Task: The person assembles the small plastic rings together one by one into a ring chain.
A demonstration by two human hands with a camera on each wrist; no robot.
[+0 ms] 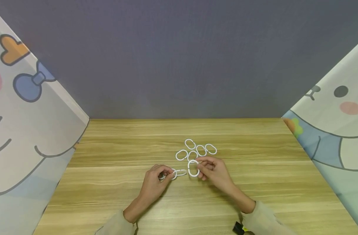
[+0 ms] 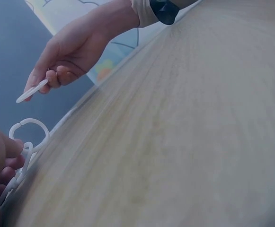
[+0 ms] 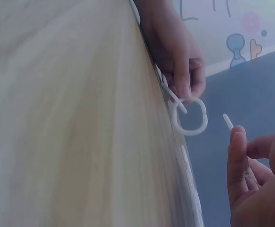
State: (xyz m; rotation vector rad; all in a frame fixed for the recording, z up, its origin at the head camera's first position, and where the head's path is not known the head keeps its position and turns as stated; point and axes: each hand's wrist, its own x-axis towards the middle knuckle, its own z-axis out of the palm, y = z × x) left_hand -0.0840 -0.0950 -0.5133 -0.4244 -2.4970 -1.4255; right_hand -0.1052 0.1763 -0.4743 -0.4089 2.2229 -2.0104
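My left hand (image 1: 156, 180) pinches a white oval plastic ring (image 1: 174, 174) that is linked with others into a short chain. At the chain's right end a linked ring (image 1: 181, 172) juts toward the right hand; in the right wrist view this end ring (image 3: 191, 133) shows a small gap in its side. Between thumb and fingers, my right hand (image 1: 214, 171) pinches a single loose ring (image 1: 193, 175), held up just right of the chain and apart from it. Part of the chain is hidden behind the left fingers.
Several loose white rings (image 1: 181, 155) lie in a cluster on the wooden table (image 1: 123, 140), just beyond the hands. A grey wall (image 1: 179, 65) rises behind the table. Cartoon-printed panels (image 1: 49, 130) stand at both sides. A black object (image 1: 238, 228) sits by the right sleeve.
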